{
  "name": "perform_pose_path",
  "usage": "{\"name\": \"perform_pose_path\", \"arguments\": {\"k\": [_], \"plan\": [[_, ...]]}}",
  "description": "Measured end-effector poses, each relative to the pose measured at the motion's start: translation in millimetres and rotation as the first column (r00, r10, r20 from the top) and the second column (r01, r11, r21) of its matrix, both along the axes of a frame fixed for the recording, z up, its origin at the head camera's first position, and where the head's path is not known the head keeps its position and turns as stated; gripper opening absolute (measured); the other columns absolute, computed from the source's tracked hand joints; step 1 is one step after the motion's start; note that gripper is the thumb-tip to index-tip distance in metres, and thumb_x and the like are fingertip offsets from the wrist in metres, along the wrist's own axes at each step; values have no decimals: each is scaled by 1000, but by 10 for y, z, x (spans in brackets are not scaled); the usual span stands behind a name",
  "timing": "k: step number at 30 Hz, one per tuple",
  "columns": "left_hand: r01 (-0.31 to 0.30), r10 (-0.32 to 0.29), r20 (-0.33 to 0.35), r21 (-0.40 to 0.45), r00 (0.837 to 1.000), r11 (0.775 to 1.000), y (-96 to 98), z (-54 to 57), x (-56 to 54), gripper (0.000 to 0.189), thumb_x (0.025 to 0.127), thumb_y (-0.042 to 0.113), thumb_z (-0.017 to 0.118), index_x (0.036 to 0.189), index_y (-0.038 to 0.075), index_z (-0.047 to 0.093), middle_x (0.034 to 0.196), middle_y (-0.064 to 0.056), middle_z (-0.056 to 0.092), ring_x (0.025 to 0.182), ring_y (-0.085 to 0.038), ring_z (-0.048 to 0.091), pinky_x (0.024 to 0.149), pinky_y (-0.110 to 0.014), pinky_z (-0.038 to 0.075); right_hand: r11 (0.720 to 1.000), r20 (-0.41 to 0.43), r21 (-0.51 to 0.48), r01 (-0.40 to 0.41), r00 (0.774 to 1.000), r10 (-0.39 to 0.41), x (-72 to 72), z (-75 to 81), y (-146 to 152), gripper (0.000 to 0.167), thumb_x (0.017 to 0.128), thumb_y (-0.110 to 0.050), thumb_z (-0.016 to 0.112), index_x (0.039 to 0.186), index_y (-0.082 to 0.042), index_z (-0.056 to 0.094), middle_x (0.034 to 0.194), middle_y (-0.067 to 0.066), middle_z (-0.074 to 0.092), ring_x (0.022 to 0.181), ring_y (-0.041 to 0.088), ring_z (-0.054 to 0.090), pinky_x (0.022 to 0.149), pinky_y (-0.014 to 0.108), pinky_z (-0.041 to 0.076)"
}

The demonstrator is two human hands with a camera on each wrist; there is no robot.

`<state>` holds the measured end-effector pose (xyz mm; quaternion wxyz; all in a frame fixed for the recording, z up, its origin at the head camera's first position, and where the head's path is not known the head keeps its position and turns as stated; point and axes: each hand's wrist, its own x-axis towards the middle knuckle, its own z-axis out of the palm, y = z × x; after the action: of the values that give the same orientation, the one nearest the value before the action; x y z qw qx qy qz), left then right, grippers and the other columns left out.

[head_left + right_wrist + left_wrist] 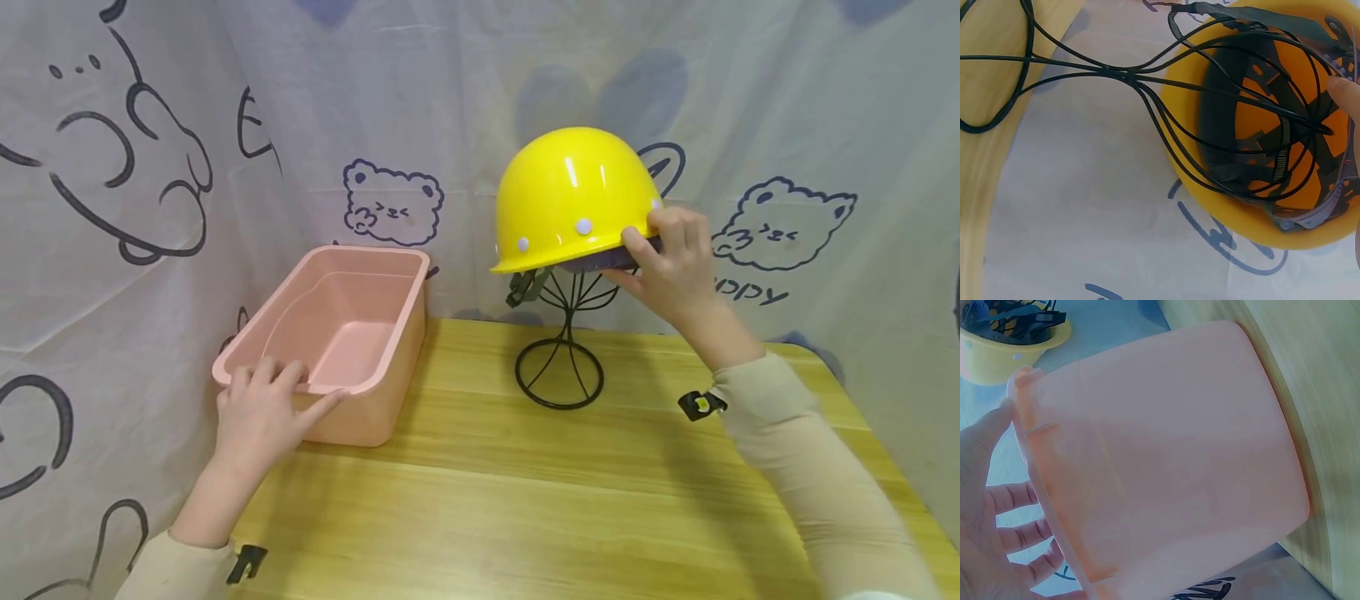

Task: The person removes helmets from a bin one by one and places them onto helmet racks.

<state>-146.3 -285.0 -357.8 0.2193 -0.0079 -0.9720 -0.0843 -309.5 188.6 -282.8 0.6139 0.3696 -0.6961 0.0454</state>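
Observation:
My right hand (678,267) grips the brim of a yellow hard hat (573,196) at its right side, with the thumb (1344,97) at the underside. The hat sits tilted, right side higher, over a black wire stand (570,321). In the right wrist view, the stand's wire head (1116,74) reaches inside the hat (1241,228), among its dark suspension straps. On the left, my left hand (262,417) holds the near rim of a pink plastic tub (397,375), fingers over the rim and thumb (999,419) along it. Nothing shows inside the tub.
The wooden table (480,500) carries both the tub and the stand. A pale curtain (465,100) with cartoon drawings hangs behind and along the left side. A dark strap with a buckle (527,286) dangles below the hat's left side.

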Motion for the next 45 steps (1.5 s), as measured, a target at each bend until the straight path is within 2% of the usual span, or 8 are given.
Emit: {"name": "perform_pose_path", "arguments": {"k": [6, 15, 25, 28, 34, 40, 45], "plan": [[4, -4, -10, -7, 1000, 1000, -6, -4, -12, 58, 80, 63, 67, 100, 9, 59, 99, -18, 53, 97, -49, 46, 68, -64, 41, 999, 8, -49, -12, 1000, 12, 0, -108, -19, 49, 79, -42, 76, 104, -13, 44, 101, 16, 41, 94, 37, 41, 73, 52, 35], [9, -9, -23, -9, 1000, 1000, -6, -15, -27, 56, 80, 62, 68, 98, 10, 58, 97, -17, 52, 96, -48, 46, 68, -64, 41, 995, 76, -104, 10, 997, -2, 51, -294, -20, 60, 70, -33, 85, 107, -14, 42, 107, 17, 39, 98, 37, 39, 76, 52, 33], [2, -2, -27, -9, 1000, 1000, 2, -31, -32, 55, 78, 60, 70, 96, 10, 57, 97, -18, 52, 96, -49, 46, 67, -65, 41, 986, 73, -164, 26, 997, -14, 73, -451, -61, 65, 69, -41, 84, 108, -15, 38, 103, 17, 38, 96, 36, 37, 74, 51, 31], [5, -5, -36, -7, 999, 1000, 4, -40, -29, 54, 78, 60, 71, 94, 10, 57, 96, -17, 53, 95, -49, 47, 66, -64, 41, 983, 76, -181, 36, 997, -22, 88, -485, -81, 63, 74, -44, 80, 108, -15, 37, 103, 17, 37, 95, 36, 36, 74, 51, 30], [10, -10, -51, -6, 999, 1000, 10, -39, -19, 53, 77, 58, 72, 93, 10, 57, 95, -17, 53, 93, -49, 47, 65, -63, 41, 971, 92, -227, 70, 994, -50, 96, -555, -134, 59, 85, -63, 61, 109, -16, 34, 103, 16, 36, 94, 36, 35, 74, 50, 29], [13, -13, -52, -4, 999, 1000, 15, -38, -17, 52, 77, 58, 73, 93, 10, 57, 95, -17, 53, 92, -49, 47, 65, -63, 41, 968, 124, -234, 91, 990, -64, 108, -614, -137, 62, 83, -63, 63, 114, -18, 34, 106, 15, 35, 97, 35, 34, 77, 50, 28], [14, -14, -57, -2, 998, 1000, 14, -42, -16, 52, 77, 56, 74, 92, 10, 57, 95, -18, 53, 93, -49, 47, 65, -63, 41, 973, 128, -218, 78, 991, -51, 125, -673, -111, 61, 85, -63, 61, 115, -17, 35, 107, 15, 34, 99, 36, 34, 78, 51, 28]]}}
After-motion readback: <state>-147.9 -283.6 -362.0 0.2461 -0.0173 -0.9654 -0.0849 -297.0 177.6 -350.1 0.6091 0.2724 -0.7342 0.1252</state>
